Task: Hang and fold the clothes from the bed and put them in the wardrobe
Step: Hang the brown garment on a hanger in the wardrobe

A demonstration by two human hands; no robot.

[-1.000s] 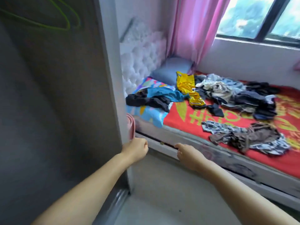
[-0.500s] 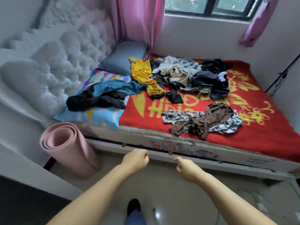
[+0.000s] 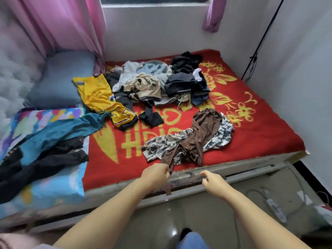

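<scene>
A brown garment lies on a camouflage-patterned one near the front edge of the bed with the red blanket. My left hand has its fingers curled on the brown garment's near end, at the bed edge. My right hand hovers over the bed frame, fingers loosely curled, holding nothing. Further back lie a yellow jersey and a mixed heap of clothes. A teal garment and a black one lie on the patterned pillow at the left.
A grey pillow and a tufted headboard are at the left, with pink curtains behind. White walls close the far and right sides. A power strip and its cables lie on the floor at the right. A black stand leans at the right wall.
The view has swung from the wardrobe side to the bed and come closer. Both hands have moved forward to the bed edge, and my left hand has reached the brown garment's end.
</scene>
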